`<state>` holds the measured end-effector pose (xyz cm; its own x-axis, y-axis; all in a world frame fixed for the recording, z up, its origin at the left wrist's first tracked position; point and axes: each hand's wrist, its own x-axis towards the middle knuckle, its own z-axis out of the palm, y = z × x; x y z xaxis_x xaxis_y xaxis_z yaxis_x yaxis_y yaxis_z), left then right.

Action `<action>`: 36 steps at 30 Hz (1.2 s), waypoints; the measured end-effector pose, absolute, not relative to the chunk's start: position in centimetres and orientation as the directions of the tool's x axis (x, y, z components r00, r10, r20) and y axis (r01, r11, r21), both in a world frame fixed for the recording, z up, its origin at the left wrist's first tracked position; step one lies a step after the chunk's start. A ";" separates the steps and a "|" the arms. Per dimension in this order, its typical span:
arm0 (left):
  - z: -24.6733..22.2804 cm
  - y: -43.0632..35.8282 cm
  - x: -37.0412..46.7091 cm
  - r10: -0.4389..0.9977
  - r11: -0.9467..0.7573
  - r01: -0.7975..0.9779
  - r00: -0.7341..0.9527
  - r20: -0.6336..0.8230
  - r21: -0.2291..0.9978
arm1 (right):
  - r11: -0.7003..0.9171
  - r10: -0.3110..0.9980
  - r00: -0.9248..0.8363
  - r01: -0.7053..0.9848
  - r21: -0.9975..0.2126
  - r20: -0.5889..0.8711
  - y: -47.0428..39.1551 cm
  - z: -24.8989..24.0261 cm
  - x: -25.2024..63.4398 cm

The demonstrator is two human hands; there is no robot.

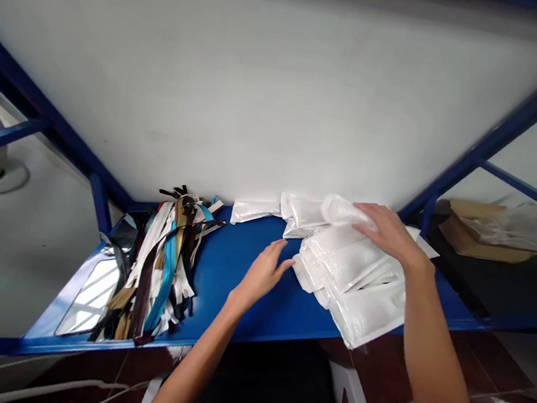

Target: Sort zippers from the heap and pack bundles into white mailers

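Several flat white plastic packets (pixel 349 256) lie heaped on the right half of the blue shelf. My right hand (pixel 382 227) is closed on one white packet (pixel 340 211) at the back of the heap. Left of the heap, my left hand (pixel 265 269) hovers over the bare blue surface with fingers apart and nothing in it. More packets (pixel 255 210) lie in a row along the back wall. A pile of zippers (pixel 164 267) in white, brown, black and blue spreads over the shelf's left side.
Blue metal posts (pixel 98 201) frame the shelf (pixel 223 261) on both sides. A phone-like glossy panel (pixel 92 294) lies at the far left. An open cardboard box (pixel 491 246) with clear plastic bags stands beyond the right post. White cables hang at lower left.
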<state>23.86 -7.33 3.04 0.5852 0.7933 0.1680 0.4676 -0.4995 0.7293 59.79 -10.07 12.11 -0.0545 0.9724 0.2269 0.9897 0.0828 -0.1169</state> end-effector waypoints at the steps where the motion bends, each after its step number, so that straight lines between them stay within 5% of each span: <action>1: 2.9 -7.2 25.3 0.760 -0.540 0.455 0.625 0.179 0.708 | 0.099 0.984 -0.081 0.988 -0.115 0.158 -11.1 10.9 59.9; 5: 1.0 -8.0 31.4 0.763 -0.579 0.530 0.620 0.183 0.619 | 0.126 0.992 -0.122 0.986 -0.108 0.036 -14.1 3.9 59.4; 8: -1.4 -9.2 35.7 0.767 -0.596 0.611 0.625 0.145 0.521 | 0.082 0.976 -0.073 0.996 -0.036 0.207 -15.4 1.2 59.3; 11: -3.9 -10.9 39.9 0.746 -0.645 0.608 0.631 0.211 0.464 | -0.185 0.919 0.169 0.983 0.013 0.358 -16.5 0.9 60.5; 16: -5.1 -13.1 45.7 0.697 -0.695 0.525 0.661 0.279 0.492 | -0.400 0.909 0.400 0.916 -0.022 0.116 -16.4 -0.9 64.8; 21: -1.5 -8.7 43.9 0.641 -0.740 0.419 0.675 0.364 0.526 | -0.420 0.907 0.421 0.907 -0.039 0.019 -15.0 -2.8 67.8; 24: 0.9 -3.1 40.2 0.701 -0.712 0.509 0.563 0.439 0.484 | -0.419 0.907 0.420 0.907 -0.044 0.019 -15.0 -2.9 68.0; 30: 0.8 3.4 36.3 0.711 -0.703 0.633 0.627 0.319 0.323 | -0.409 0.909 0.399 0.910 -0.070 -0.123 -12.3 -0.8 70.5; 36: -1.3 2.8 36.2 0.694 -0.715 0.641 0.607 0.386 0.279 | -0.281 0.960 0.279 0.955 0.098 0.042 -3.7 1.3 71.0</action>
